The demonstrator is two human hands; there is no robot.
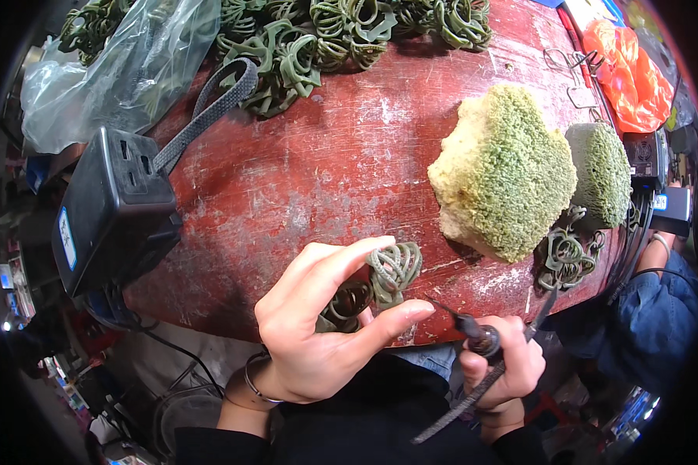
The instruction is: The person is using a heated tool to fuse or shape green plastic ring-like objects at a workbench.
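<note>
My left hand (318, 325) is near the table's front edge, its fingers curled around a green openwork piece of looped bands (395, 270). A second, darker looped piece (344, 304) shows between its fingers and thumb; whether it is gripped too is unclear. In my right hand (512, 360) is a dark hand tool (481, 339) with a round body and a thin pointed tip, aimed toward the left thumb. A long, narrow grey file (465, 404) also passes through the right fingers, slanting up to a point. The tool's tip is apart from the looped piece.
A rough yellow-green block (512, 170) sits right of centre, a smaller one (606, 174) beside it. Looped green pieces (570, 256) lie near them, with more heaped (287, 58) at the back. A black strapped box (120, 201) stands left. Another person's sleeve (651, 310) is at right.
</note>
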